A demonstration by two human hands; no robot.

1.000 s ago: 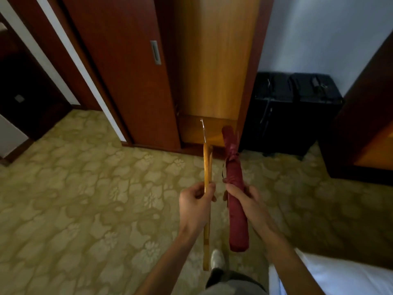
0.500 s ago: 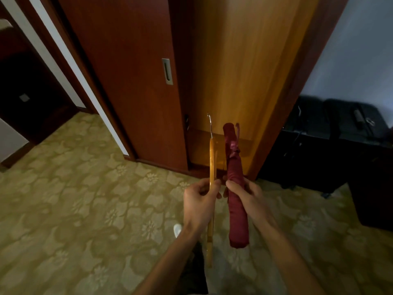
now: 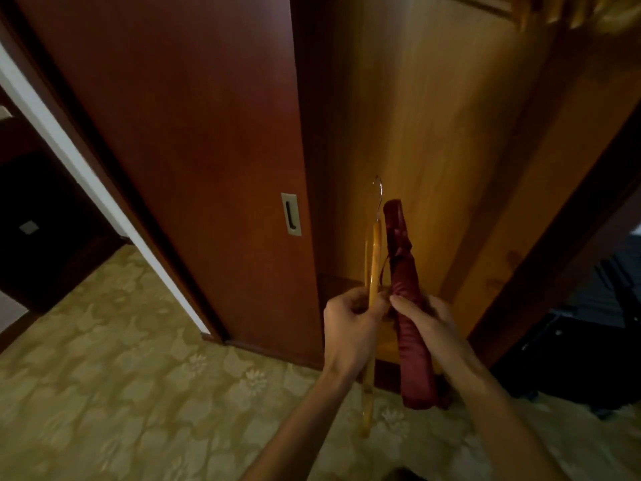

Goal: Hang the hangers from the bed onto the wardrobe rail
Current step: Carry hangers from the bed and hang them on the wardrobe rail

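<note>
Hangers: two in view, carried edge-on in front of the open wardrobe (image 3: 433,151). Left hand (image 3: 350,328) grips the wooden hanger (image 3: 374,258) at mid-length, metal hook (image 3: 378,192) uppermost. Right hand (image 3: 426,324) is closed round the red padded hanger (image 3: 406,300), which stands upright just beside the wooden one, the two nearly touching.

Risks, as judged:
- Rail is not clearly visible; pale shapes at the top right edge are too blurred to identify. A blind lift could strike the wardrobe frame.
- Hangers held this close together may knock or tangle, the red one's cord near the wooden bar being the likely catch.
- Both hands are occupied, so neither is free to steady a hanger that slips off the rail.
- Red hanger's hook cannot be made out; its direction needs checking before hooking.

Surroundings: patterned yellow-green carpet (image 3: 121,376). Dark red sliding door (image 3: 194,151) with a recessed metal pull (image 3: 290,214) stands left of the opening. Black luggage (image 3: 589,359) sits on the floor at right.
</note>
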